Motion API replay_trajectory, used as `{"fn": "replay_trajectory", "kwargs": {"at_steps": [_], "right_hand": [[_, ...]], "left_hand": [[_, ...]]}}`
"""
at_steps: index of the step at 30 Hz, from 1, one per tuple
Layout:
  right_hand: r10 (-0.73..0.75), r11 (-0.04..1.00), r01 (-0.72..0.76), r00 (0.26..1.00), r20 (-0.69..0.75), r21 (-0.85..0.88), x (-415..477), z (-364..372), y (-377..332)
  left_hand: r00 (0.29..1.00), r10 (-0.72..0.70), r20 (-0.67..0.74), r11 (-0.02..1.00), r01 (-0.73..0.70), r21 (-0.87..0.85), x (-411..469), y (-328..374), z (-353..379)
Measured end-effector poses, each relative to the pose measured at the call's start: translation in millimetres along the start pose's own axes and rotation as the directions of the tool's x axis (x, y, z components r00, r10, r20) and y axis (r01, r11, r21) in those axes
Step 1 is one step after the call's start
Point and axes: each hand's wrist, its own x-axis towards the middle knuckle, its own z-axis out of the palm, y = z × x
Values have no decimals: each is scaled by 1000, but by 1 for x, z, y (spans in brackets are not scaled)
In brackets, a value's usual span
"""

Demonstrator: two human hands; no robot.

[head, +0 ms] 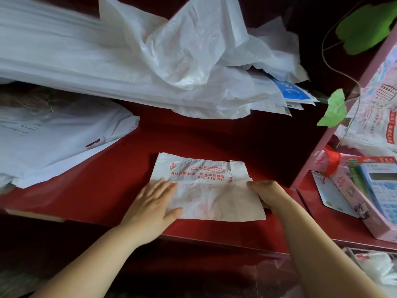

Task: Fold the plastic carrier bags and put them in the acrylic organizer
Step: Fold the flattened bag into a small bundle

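Observation:
A white carrier bag with red print (206, 186) lies flattened and partly folded on the red table (214, 138), near its front edge. My left hand (154, 203) presses flat on the bag's left part, fingers straight. My right hand (268, 194) grips the bag's right edge, thumb on top and fingers curled under it. A big heap of loose white plastic bags (171, 57) fills the back of the table. At the bottom right, below the table edge, a clear plastic box (279, 274) shows faintly; I cannot tell what it holds.
Flat white bags (53, 143) lie at the left. A blue and white packet (287, 91) pokes out under the heap. On the right, a pink shelf (318, 160) carries a blue calculator (382, 190), a pink box (356, 207) and printed bags. Green leaves (335, 108) hang over it.

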Motion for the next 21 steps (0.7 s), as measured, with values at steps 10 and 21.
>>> {"fn": "replay_trajectory", "kwargs": {"at_steps": [10,21], "right_hand": [[70,983,-68,998,-6,173,-2,-2,-2],[69,955,-46,995,67,-294,-21,-11,-8]], "left_hand": [[976,131,172,980,-154,125,-7,-7,-1],[979,113,172,987,-130,94,-8,-5,-1]]}}
